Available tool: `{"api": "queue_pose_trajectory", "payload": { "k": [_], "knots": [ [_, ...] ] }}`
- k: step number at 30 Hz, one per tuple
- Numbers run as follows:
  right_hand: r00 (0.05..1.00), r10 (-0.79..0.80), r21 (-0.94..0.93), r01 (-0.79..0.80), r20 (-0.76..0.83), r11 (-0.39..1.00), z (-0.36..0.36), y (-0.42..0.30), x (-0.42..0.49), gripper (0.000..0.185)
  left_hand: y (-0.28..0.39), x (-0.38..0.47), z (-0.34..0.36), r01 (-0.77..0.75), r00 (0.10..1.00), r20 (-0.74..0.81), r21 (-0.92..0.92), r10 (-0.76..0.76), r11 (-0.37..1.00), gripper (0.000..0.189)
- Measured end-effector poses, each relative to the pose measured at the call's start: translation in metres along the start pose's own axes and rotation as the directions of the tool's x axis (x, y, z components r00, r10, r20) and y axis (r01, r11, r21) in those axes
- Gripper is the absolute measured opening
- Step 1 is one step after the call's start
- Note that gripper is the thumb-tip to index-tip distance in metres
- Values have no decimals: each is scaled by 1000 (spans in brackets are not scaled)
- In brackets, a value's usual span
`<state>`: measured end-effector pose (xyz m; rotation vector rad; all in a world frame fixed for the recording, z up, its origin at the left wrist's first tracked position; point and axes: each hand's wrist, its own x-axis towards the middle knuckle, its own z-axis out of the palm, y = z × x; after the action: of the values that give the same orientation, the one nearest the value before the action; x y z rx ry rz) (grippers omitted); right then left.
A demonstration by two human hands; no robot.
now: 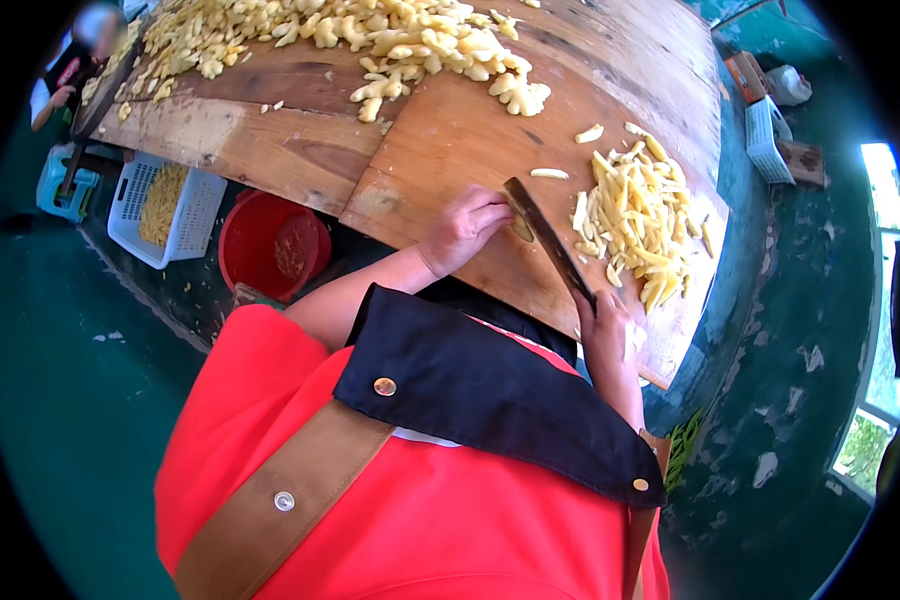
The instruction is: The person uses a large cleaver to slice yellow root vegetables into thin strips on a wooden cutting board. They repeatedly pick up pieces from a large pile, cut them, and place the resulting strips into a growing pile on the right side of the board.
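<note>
My right hand (609, 330) grips the handle of a broad-bladed knife (546, 234), seen almost along its edge, slanting up and left over a wooden board (450, 157). Just left of the blade, the fingertips of my left hand (461, 231) pinch a small piece of peeled ginger (523, 228), partly hidden by the fingers and the knife. To the right of the knife lies a pile of cut ginger strips (634, 214). A loose strip (550, 173) rests on the board near the knife's tip.
Whole peeled ginger (435, 37) is heaped across the far side of the wooden table (292, 142). Below the table's left edge stand a red bucket (259, 247) and a white basket (169, 214) holding ginger pieces. Another person (67, 75) stands at far left. White crate (766, 142) sits at right.
</note>
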<state>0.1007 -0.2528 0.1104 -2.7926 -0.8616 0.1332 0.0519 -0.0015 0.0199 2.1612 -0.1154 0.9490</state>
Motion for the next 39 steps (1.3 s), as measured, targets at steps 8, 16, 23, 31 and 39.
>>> {"api": "queue_pose_trajectory", "payload": {
  "k": [8, 16, 23, 31, 39],
  "knots": [
    [995, 31, 64, -37, 92, 997, -49, -18, -13, 30, -5, -2, 4, 15, 998, -58, -26, -17, 1000, 15],
    [995, -28, -9, 29, 98, 1000, -39, -1, 0, 34, -7, -1, 5, 0, 999, -42, -14, -1, 1000, 16],
    [985, -81, -118, 99, 152, 988, -40, -2, 22, 37, -5, -1, 4, 9, 999, -34, -3, -9, 1000, 15],
    [970, -212, -130, 228, 122, 965, -6, -14, 59, 41, -8, -4, 7, 111, 992, -56, -9, -112, 994, 12],
    [935, -322, 4, 326, -148, 945, 24, -38, 61, 22, 3, -14, -12, 79, 997, -14, -3, -79, 997, 14]
  ]
}}
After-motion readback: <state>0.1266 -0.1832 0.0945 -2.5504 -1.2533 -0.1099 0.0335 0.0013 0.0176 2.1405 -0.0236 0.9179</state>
